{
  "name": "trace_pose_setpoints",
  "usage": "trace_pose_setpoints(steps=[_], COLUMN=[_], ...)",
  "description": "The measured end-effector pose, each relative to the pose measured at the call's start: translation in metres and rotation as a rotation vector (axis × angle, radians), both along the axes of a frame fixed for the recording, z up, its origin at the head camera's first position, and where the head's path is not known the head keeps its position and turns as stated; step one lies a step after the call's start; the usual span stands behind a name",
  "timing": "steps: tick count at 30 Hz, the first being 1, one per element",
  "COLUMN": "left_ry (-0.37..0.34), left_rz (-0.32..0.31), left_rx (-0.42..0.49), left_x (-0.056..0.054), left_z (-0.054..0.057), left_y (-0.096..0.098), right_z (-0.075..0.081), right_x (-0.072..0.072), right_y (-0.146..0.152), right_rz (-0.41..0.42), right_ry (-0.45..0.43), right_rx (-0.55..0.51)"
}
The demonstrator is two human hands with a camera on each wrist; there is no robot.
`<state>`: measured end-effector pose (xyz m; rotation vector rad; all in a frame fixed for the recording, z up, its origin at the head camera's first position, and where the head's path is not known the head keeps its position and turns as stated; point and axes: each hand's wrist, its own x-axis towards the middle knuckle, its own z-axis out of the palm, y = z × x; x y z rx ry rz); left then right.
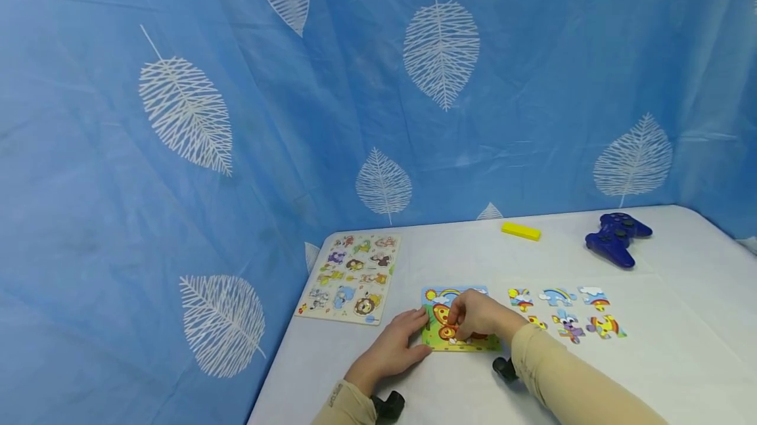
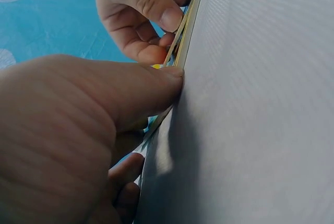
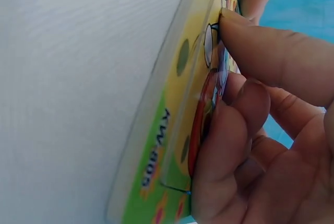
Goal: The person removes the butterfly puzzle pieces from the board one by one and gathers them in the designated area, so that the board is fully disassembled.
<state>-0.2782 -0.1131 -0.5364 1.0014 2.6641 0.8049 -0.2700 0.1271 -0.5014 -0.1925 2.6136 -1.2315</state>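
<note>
A small colourful puzzle board [image 1: 434, 344] lies on the white table. My left hand [image 1: 393, 346] rests at its left side, the fingers on the left edge and the thumb by the near left corner. In the left wrist view the left thumb [image 2: 151, 85] touches the board's edge. Over the middle of the board my right hand [image 1: 479, 314] pinches a puzzle piece [image 3: 209, 49] between thumb and fingers. From the left wrist view, the piece looks slightly tilted against the board. Its far side is hidden by the fingers.
Right of the board lie several loose puzzle pieces [image 1: 569, 325]. An animal puzzle board [image 1: 301, 303] is at the back left. A yellow block [image 1: 520, 231] and a blue game controller [image 1: 615, 239] lie toward the back. A blue leaf-patterned curtain [image 1: 331, 116] hangs behind.
</note>
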Motion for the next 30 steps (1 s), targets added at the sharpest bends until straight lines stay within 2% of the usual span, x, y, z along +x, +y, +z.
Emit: trace_pose_setpoints(steps=[13, 20, 27, 30], left_ry=[0.006, -0.008, -0.017, -0.015], left_rz=[-0.005, 0.006, 0.014, 0.010], left_rx=[0.006, -0.003, -0.014, -0.011], left_x=[0.0009, 0.0007, 0.0006, 0.0012], left_z=[0.0049, 0.0040, 0.0023, 0.0024], left_y=[-0.0008, -0.0018, -0.0002, 0.0004], right_z=[0.0044, 0.0034, 0.0040, 0.0045], right_x=[-0.0030, -0.0018, -0.0016, -0.0028], right_y=[-0.0022, -0.0030, -0.0024, -0.0003], right_rz=[0.020, 0.043, -0.008, -0.002], right_ry=[-0.010, -0.015, -0.064, -0.083], right_rx=[0.013, -0.043, -0.054, -0.081])
